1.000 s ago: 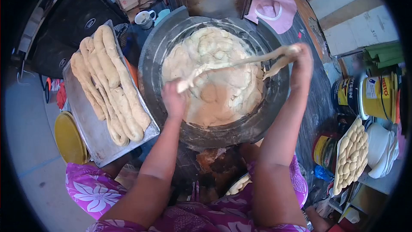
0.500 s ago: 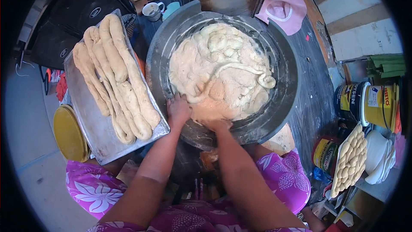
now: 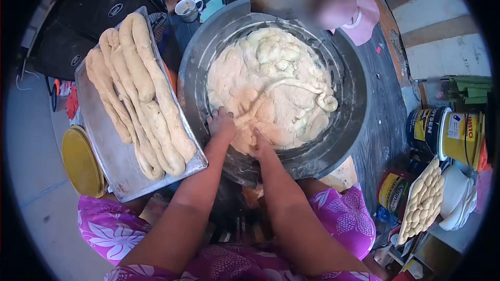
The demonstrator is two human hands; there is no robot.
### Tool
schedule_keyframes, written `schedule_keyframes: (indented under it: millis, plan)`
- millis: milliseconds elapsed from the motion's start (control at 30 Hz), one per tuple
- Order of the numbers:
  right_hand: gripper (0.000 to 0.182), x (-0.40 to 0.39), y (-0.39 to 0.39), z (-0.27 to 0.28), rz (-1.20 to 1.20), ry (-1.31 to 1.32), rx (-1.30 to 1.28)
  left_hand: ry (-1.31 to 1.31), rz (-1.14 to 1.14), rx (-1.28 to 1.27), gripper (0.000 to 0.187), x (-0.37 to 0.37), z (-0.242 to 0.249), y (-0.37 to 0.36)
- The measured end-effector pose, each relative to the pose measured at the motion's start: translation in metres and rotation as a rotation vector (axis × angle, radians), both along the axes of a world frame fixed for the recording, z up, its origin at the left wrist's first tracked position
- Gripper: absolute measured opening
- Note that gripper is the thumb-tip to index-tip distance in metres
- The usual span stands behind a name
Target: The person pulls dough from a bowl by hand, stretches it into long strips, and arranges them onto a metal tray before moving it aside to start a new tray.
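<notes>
A large mass of pale, flour-dusted dough (image 3: pixel 291 109) lies in a wide dark basin (image 3: pixel 350 125) between my knees. A twisted strand of dough crosses its top and ends in a curl on the right. My left hand (image 3: pixel 222 125) rests at the dough's left near edge, its fingers apart and touching it. Close by on the right, my right hand (image 3: pixel 260 145) grips the near edge, thumb on top and other fingers mostly hidden by dough. On a metal tray (image 3: pixel 112 148) to the left lie several long dough rolls (image 3: pixel 138 70).
A white mug (image 3: pixel 187 9) stands beyond the basin. A person in a pink hat (image 3: pixel 364 21) is at the far side. Paint buckets (image 3: pixel 429 130) stand at right, near a board of small dough pieces (image 3: pixel 422 203). A yellow lid (image 3: pixel 80 161) lies left of the tray.
My right hand has shifted left and slightly up, and its thumb now shows on the dough. My left hand has moved slightly right. The pink hat has tipped forward.
</notes>
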State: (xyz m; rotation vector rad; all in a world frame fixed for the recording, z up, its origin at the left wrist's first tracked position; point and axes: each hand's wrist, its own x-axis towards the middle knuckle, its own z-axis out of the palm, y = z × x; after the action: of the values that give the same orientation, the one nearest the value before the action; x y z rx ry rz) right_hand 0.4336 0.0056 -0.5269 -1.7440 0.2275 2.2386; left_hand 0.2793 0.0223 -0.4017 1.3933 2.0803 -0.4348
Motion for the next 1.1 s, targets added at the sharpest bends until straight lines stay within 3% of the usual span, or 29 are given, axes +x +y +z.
schedule_keyframes:
  millis: [67, 100, 167, 233, 300, 367, 433, 500, 567, 600, 667, 733, 800, 833, 867, 900, 933, 967, 1000, 1033, 1100]
  plan:
    - [0.034, 0.002, 0.011, 0.071, 0.091, 0.089, 0.077, 0.039, -0.031, 0.113, 0.038, 0.003, -0.003, -0.01]
    - [0.031, 0.007, 0.017, 0.086, 0.181, 0.178, 0.159, 0.079, -0.062, 0.231, 0.034, 0.006, -0.006, -0.016]
    - [0.034, 0.026, 0.064, 0.08, 0.555, 0.315, 0.434, -0.022, -0.198, 0.211, 0.034, 0.007, -0.028, -0.02]
    - [0.026, 0.012, 0.11, 0.136, 0.717, -0.179, 0.867, -0.121, -0.32, 0.176, 0.034, 0.006, -0.028, -0.022]
    - [0.021, 0.021, 0.15, 0.109, 0.646, -0.018, 0.684, -0.272, -0.093, 0.131, 0.041, 0.012, -0.009, -0.012]
    - [0.023, 0.044, 0.193, 0.078, 1.153, -0.183, 1.253, -0.286, -0.102, 0.143, 0.04, 0.012, -0.011, -0.013]
    - [0.025, 0.062, 0.227, 0.075, 0.458, -0.496, 1.107, -0.296, -0.103, 0.161, 0.04, 0.014, -0.012, -0.014]
    - [0.022, 0.102, 0.252, 0.056, 0.95, -0.591, 1.003, -0.242, -0.142, 0.21, 0.038, 0.014, -0.014, -0.017]
    - [0.025, 0.144, 0.256, 0.046, 1.053, -1.011, 1.102, -0.224, -0.163, 0.193, 0.041, 0.014, -0.013, -0.015]
    - [0.025, 0.153, 0.249, 0.031, 1.053, -1.009, 1.098, -0.206, -0.185, 0.177, 0.043, 0.014, -0.013, -0.014]
    - [0.029, 0.169, 0.235, 0.001, 0.867, -1.5, 1.203, -0.225, -0.172, 0.232, 0.046, 0.018, -0.016, -0.011]
    - [0.031, 0.14, 0.192, 0.009, 1.027, -1.686, 1.257, -0.243, -0.153, 0.284, 0.05, 0.023, -0.022, -0.007]
    - [0.032, 0.109, 0.165, 0.029, 0.879, -1.412, 1.013, -0.447, 0.039, 0.472, 0.058, 0.033, -0.035, 0.007]
    - [0.022, 0.09, 0.147, 0.04, 0.694, -1.432, 1.105, -0.452, 0.032, 0.475, 0.058, 0.042, -0.043, 0.015]
    - [0.019, 0.075, 0.128, 0.039, 0.596, -1.431, 1.221, -0.571, 0.183, 0.571, 0.06, 0.052, -0.05, 0.023]
    - [0.019, 0.067, 0.106, 0.032, 0.676, -1.354, 1.365, -0.69, 0.342, 0.664, 0.061, 0.06, -0.055, 0.028]
    - [0.019, 0.059, 0.079, 0.025, 0.758, -1.267, 1.498, -0.699, 0.346, 0.66, 0.061, 0.067, -0.054, 0.03]
    - [0.016, 0.047, 0.054, 0.028, 1.03, -1.233, 1.352, -0.642, 0.418, 0.614, 0.057, 0.071, -0.049, 0.033]
    - [0.022, 0.041, 0.029, 0.035, 1.324, -1.265, 1.393, -0.582, 0.488, 0.565, 0.052, 0.073, -0.044, 0.034]
    - [0.022, 0.04, 0.029, 0.05, 1.329, -1.263, 1.387, -0.584, 0.49, 0.559, 0.052, 0.069, -0.038, 0.034]
    - [0.035, 0.03, 0.039, 0.081, 1.824, -0.855, 0.844, -0.594, 0.367, 0.045, 0.046, 0.049, -0.028, 0.035]
